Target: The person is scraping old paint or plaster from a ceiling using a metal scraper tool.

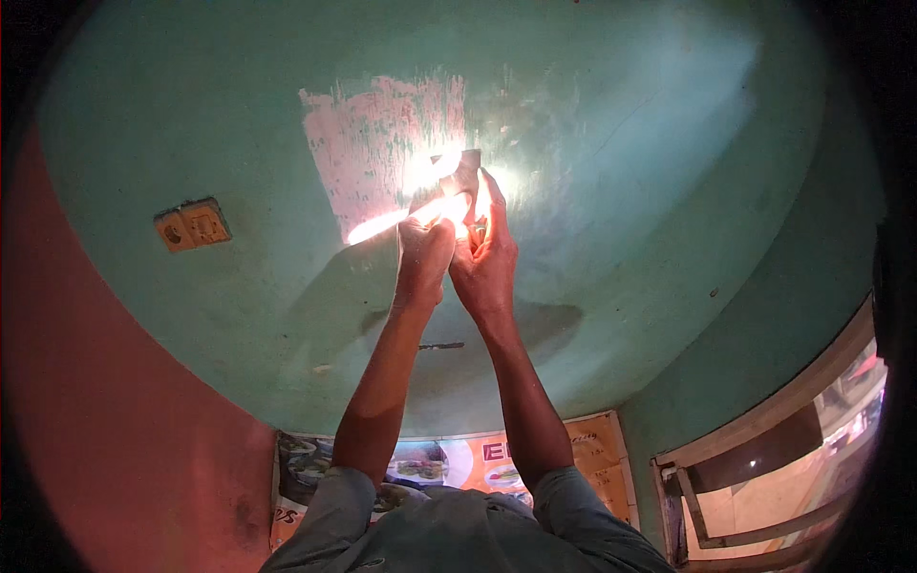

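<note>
Both my arms reach up to a green painted wall (609,236). My left hand (424,254) is closed beside my right, its thumb and fingertips lost in white glare. My right hand (491,240) holds a small flat brownish piece (469,162), with its fingers lying along the piece's right side. The glare hides the lower part of that piece, so its kind cannot be told. Bright streaks of light (376,225) run past both hands. Left of and above the hands is a rough whitish patch (372,136) with vertical streaks.
A double wall socket (193,224) sits to the left. A reddish wall (122,401) adjoins on that side. Low on the green wall hangs a printed banner (598,458) with food pictures and writing. A wooden-framed window (759,494) is at lower right.
</note>
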The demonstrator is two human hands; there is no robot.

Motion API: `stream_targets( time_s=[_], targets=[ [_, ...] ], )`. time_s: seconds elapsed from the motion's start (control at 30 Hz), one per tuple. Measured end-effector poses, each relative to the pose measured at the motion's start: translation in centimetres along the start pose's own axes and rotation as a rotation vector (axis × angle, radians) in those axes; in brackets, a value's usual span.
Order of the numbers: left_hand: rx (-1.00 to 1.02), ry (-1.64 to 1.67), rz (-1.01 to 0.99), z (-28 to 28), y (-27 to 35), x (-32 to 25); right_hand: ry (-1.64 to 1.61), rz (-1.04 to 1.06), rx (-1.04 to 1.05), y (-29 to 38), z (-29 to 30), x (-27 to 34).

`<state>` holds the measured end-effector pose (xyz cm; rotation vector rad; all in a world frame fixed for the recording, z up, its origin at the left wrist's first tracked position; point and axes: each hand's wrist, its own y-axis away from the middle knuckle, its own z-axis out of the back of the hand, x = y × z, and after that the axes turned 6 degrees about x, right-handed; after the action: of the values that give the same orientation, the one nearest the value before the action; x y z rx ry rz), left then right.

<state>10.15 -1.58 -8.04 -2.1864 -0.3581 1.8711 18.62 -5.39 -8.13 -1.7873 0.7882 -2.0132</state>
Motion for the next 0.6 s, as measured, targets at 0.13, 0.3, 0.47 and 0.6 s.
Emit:
stream_targets(
  time_s=[0.13,0.3,0.47,0.6],
  targets=[
    [-0.107,-0.217,-0.294,0.0,0.8,1.4,0.334,0.214,-0.186,0.5,-0.6,-3.5],
    [-0.271,-0.57,-0.41,2.7,4.1,4.1,0.524,0.213,-0.227,-1.5,-0.1,-1.3],
    [-0.342,-0.962,-0.704,5.1,3.5,5.6,0.471,0.347,-0.318,-0.2,-0.7,-4.0],
    [-0.322,-1.276,-0.47,5.9,2.8,4.6,0.537,0.294,-0.335,-1.6,-1.1,-1.0]
  ],
)
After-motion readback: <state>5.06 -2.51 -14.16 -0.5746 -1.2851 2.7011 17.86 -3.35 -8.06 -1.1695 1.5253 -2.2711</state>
